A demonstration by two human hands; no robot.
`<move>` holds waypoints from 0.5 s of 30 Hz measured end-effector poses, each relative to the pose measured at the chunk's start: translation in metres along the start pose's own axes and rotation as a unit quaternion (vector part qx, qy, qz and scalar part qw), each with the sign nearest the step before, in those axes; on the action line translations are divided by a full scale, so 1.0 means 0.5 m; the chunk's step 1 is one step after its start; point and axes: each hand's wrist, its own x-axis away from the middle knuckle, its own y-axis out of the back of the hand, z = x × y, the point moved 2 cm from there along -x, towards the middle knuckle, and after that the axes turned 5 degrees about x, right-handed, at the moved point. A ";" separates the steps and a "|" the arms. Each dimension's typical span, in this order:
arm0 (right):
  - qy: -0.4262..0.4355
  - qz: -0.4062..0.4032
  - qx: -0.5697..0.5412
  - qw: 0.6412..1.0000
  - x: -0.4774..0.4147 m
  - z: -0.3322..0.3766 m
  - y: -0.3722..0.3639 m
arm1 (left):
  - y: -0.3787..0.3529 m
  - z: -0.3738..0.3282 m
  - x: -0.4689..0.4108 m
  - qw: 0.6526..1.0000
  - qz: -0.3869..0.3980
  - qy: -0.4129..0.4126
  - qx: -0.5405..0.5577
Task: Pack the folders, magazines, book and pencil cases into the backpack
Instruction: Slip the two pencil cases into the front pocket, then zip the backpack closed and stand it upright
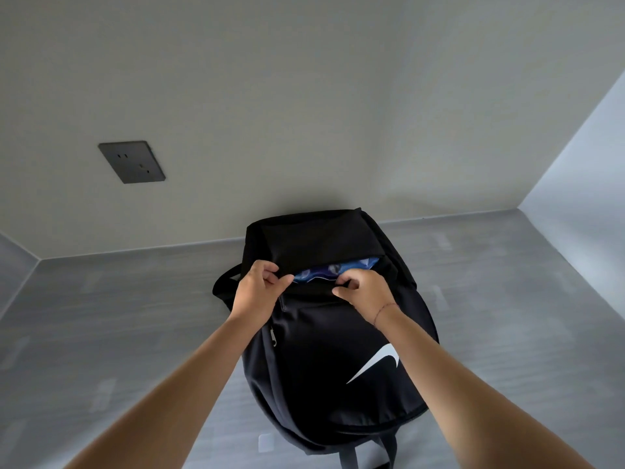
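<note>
A black backpack [334, 336] lies on a grey surface [507, 316] against a wall. Both hands work at its top opening: the left hand [258, 292] pinches the near edge of the opening, and the right hand [367, 291] is curled around the same edge further along. A blue patterned item [333, 269] shows inside the gap. No loose items are in view, so packing looks nearly finished, with zipping up probably left
</note>
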 end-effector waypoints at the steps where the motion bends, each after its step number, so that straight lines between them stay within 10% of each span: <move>1: 0.015 -0.010 -0.010 1.000 0.011 -0.001 0.009 | 0.000 0.006 0.000 1.000 0.006 0.010 -0.004; 15: 0.208 -0.090 0.077 0.971 0.058 0.124 -0.076 | 0.018 0.015 0.009 0.994 0.027 0.066 0.080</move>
